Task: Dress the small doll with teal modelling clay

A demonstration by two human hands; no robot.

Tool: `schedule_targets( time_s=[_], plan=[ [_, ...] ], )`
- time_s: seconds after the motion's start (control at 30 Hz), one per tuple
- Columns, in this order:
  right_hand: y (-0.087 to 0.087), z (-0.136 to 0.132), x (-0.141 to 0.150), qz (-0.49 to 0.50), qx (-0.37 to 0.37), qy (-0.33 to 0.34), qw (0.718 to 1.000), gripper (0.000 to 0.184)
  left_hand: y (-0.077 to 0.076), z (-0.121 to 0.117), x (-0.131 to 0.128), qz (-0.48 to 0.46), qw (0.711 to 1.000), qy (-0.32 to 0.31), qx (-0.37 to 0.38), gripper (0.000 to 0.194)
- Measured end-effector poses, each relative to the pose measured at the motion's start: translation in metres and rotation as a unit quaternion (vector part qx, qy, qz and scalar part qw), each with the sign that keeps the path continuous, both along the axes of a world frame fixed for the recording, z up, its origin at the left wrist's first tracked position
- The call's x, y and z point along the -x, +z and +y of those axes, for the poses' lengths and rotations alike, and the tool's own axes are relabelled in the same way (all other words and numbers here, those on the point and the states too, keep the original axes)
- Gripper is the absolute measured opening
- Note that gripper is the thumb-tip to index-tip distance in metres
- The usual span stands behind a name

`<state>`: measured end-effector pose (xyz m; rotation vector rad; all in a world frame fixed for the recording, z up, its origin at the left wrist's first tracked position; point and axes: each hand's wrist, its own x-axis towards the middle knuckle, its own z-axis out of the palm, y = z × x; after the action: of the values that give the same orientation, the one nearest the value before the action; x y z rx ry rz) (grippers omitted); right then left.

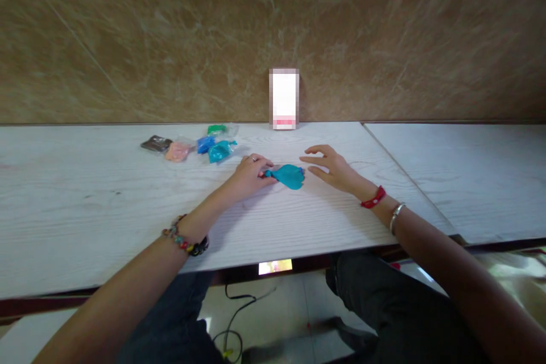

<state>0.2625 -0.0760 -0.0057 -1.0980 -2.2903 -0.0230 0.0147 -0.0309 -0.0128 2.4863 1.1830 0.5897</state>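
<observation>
Left fingers (261, 172) pinched on teal lump's (289, 176) end, right hand (330, 168) spread open just beside it, lump on table (85, 227) between hands, clay packets (191, 147) behind left hand (249, 175).

Matt whitewashed wood-grain table (128, 227), smooth teal rubbery balloon (290, 176), glossy clear plastic packets (215, 147) of coloured pieces, polished marble-look brown wall (170, 40), shiny metal bangle (395, 216), red cloth band (373, 199), glossy beaded bracelet (185, 242)
</observation>
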Motion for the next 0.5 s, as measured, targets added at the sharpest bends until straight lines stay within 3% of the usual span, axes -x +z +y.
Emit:
schedule_targets(
  time_s=[0.2, 0.4, 0.5],
  plan=[
    [0.008, -0.021, 0.006, -0.181, 0.001, 0.099, 0.978, 0.029, 0.001, -0.005, -0.001, -0.002, 1.0, -0.007, -0.008, 0.033],
    [0.002, -0.015, 0.003, -0.105, 0.041, 0.115, 0.987, 0.031, -0.002, -0.003, 0.0, 0.009, 1.0, -0.012, -0.023, 0.037],
    [0.001, -0.013, 0.002, -0.112, 0.036, 0.112, 0.987, 0.03, -0.002, -0.002, 0.001, 0.012, 1.0, -0.01, -0.023, 0.039]
  ],
)
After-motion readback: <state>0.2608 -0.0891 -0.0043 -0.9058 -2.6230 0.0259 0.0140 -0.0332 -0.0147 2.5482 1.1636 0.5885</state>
